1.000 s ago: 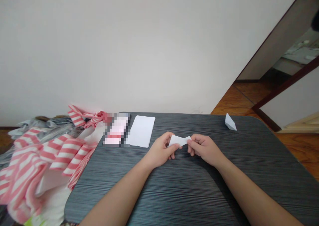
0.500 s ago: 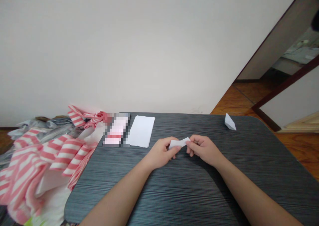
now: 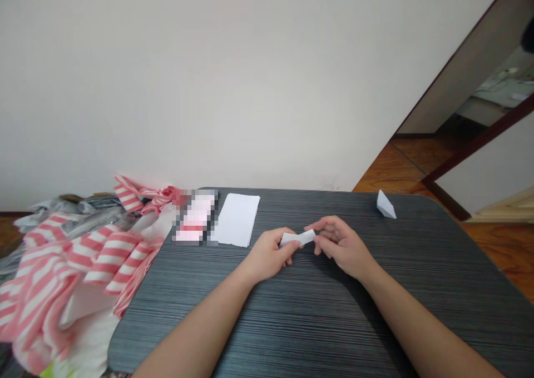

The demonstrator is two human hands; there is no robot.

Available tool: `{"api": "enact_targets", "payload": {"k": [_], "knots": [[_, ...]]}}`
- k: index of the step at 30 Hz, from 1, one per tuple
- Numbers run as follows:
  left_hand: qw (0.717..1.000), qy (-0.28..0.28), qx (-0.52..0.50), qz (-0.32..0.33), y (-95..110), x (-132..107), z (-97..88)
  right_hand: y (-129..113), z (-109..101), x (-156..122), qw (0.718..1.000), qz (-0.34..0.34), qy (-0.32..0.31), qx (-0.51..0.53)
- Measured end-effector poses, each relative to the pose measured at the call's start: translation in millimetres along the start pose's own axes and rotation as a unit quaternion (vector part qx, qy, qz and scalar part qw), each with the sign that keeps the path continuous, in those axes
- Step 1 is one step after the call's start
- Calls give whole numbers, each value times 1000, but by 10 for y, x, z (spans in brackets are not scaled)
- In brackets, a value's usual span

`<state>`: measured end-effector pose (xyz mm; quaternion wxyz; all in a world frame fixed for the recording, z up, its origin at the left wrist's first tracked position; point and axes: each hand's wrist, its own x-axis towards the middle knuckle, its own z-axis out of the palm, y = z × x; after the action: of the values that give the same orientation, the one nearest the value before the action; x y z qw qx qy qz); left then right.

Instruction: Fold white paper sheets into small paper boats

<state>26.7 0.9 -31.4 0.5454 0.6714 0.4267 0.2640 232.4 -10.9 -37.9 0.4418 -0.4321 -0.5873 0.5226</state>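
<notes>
A small folded strip of white paper (image 3: 306, 237) is held just above the dark table. My left hand (image 3: 269, 255) is closed on its left part, with the thumb lying across the front and the other fingers behind. The strip bends slightly in the middle. At its right end is my right hand (image 3: 344, 247), fingers parted and loosely curled. The index finger reaches out above the paper, while the thumb tip is at or very near the paper's edge; whether it presses on it I cannot tell.
A stack of white paper sheets (image 3: 238, 219) lies at the table's (image 3: 292, 322) back left, beside a pixelated pink-and-white item (image 3: 195, 217). A folded white paper piece (image 3: 385, 204) stands at the back right. Striped cloth (image 3: 104, 255) heaps up left of the table, and a wall (image 3: 250, 89) rises behind.
The fingers of my right hand have spread from a pinch on the paper's right end, the index finger lifting. The strip has shifted slightly left and now bends more in the middle.
</notes>
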Motion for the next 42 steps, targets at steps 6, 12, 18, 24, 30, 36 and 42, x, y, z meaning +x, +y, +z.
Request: {"api": "enact_targets", "payload": {"k": [6, 12, 18, 24, 30, 36, 42], "knots": [[1000, -5, -1, 1, 8, 2, -1, 12, -14, 10, 998, -5, -35, -53], [1000, -11, 3, 2, 45, -6, 1, 18, -42, 15, 991, 9, -31, -128], [1000, -20, 13, 4, 40, -7, -8, 28, -31, 4, 989, 28, -16, -145], [1000, -13, -4, 0, 12, 4, -12, 51, -56, 1, 991, 25, -24, -126], [1000, -19, -15, -2, 11, 16, -6, 51, -46, 16, 992, 21, -28, -119], [1000, -16, -12, -2, -8, 14, -7, 73, -24, 1, 984, -18, 25, -175], [1000, 1, -28, -3, -30, 21, -14, 15, -36, -13, 963, -107, 25, -247]]}}
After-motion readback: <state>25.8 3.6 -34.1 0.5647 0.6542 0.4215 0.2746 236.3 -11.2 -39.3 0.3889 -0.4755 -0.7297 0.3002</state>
